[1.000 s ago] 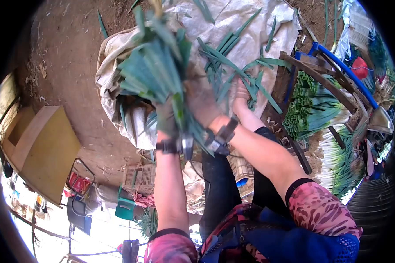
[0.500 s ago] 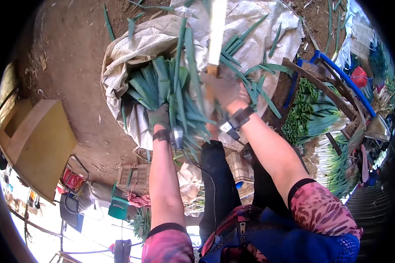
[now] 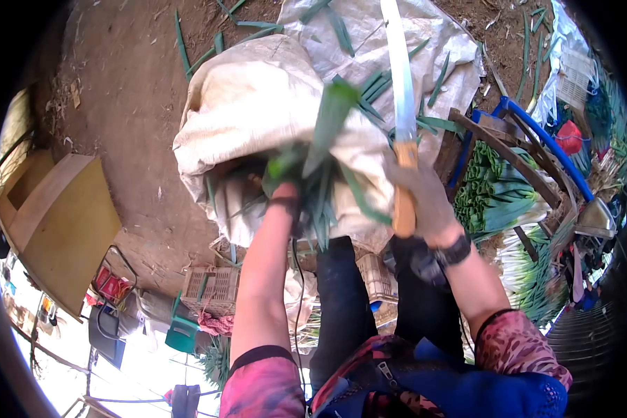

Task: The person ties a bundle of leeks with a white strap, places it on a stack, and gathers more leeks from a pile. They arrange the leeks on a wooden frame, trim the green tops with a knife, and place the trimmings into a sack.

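Note:
My right hand (image 3: pixel 430 205), in a grey-brown glove, is closed round the wooden handle of a long knife (image 3: pixel 403 90). The blade points away from me, and the hand is beside the edge of a pale woven sack (image 3: pixel 251 90). My left hand (image 3: pixel 280 182) reaches into the dark mouth of that sack; its fingers are hidden and smeared by motion. Green leek leaves (image 3: pixel 327 125) stick up blurred around it, and more hang over the sack's near edge.
Cut leaf pieces (image 3: pixel 376 87) lie on a spread white sheet (image 3: pixel 449 35) and on the dirt floor (image 3: pixel 132 104). To the right, stacked leeks (image 3: pixel 494 181) rest in a blue-and-wood frame (image 3: pixel 547 132). Plastic crates (image 3: pixel 211 289) and a yellowish board (image 3: pixel 70 223) stand nearer me.
The leek bunch my left hand held has gone down into the sack, whose cloth now covers most of it. My right hand has moved right with the knife.

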